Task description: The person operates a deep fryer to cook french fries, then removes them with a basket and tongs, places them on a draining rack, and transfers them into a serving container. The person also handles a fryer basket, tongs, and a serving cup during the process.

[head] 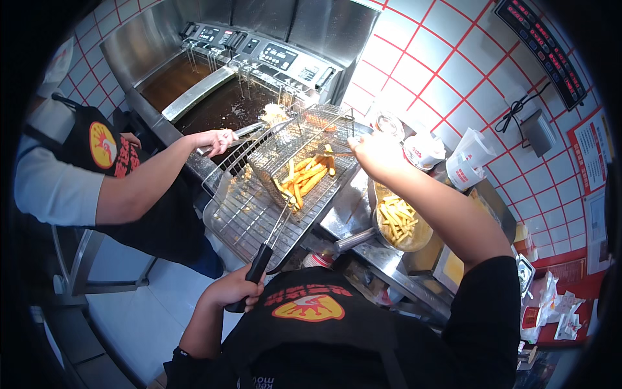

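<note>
My left hand [239,289] grips the black handle of a wire fryer basket [277,167], which is tilted over a wire draining rack [233,223]. Orange-brown fried strips, perhaps fries, [308,177] lie in the basket. Stretched out to the basket's far right side, my right hand [371,150] holds metal tongs [335,151], their tips among the strips near the upper end of the pile. A browner fried piece [320,122] rests behind the basket mesh. Pale fries [397,219] sit in a metal bowl with a handle [419,239] below my right forearm.
A co-worker's hand [216,142] at the left holds other tongs [250,130] with a pale, crumbly piece beside the rack. Behind are fryer vats of dark oil [218,109]. Paper cups [423,150] and a plastic bag [469,160] stand on the right by the tiled wall.
</note>
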Available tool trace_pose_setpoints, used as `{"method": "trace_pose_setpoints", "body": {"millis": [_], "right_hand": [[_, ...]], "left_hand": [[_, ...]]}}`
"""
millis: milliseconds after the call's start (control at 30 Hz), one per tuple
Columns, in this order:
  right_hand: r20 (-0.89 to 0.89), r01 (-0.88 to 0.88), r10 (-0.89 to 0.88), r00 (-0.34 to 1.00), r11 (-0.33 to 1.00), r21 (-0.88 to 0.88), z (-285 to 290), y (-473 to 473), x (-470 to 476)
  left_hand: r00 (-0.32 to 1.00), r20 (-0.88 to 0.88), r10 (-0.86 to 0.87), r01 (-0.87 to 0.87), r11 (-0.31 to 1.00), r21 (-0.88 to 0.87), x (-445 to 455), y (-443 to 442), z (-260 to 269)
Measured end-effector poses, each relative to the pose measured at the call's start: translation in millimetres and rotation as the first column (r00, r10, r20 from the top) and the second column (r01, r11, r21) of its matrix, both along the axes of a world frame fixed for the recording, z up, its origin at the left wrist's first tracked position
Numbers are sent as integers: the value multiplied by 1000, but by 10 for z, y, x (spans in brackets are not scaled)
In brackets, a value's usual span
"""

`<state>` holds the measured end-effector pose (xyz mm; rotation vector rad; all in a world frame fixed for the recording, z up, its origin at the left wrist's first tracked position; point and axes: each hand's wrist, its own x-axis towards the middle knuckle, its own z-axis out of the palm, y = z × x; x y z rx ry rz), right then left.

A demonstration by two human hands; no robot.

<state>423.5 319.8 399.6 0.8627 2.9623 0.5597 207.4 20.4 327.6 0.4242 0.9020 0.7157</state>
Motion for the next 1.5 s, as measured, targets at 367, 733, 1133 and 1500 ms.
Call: {"method": "trace_pose_setpoints", "body": {"millis": [367, 733, 1133, 1500], "right_hand": [[353, 99, -44, 935, 985, -138, 272, 228, -334], [305, -271, 259, 916, 963, -5, 58, 154, -196], [89, -236, 237, 967, 972, -17, -133, 131, -118], [148, 119, -119, 982, 993, 5, 620, 101, 313]], "left_hand": [[996, 56, -75, 72, 997, 39, -107, 1, -98], [982, 191, -13, 26, 998, -65, -214, 100, -7], [986, 168, -4, 13, 998, -56, -189, 48, -15], [991, 135, 22, -21, 1000, -10, -107, 94, -62]]}}
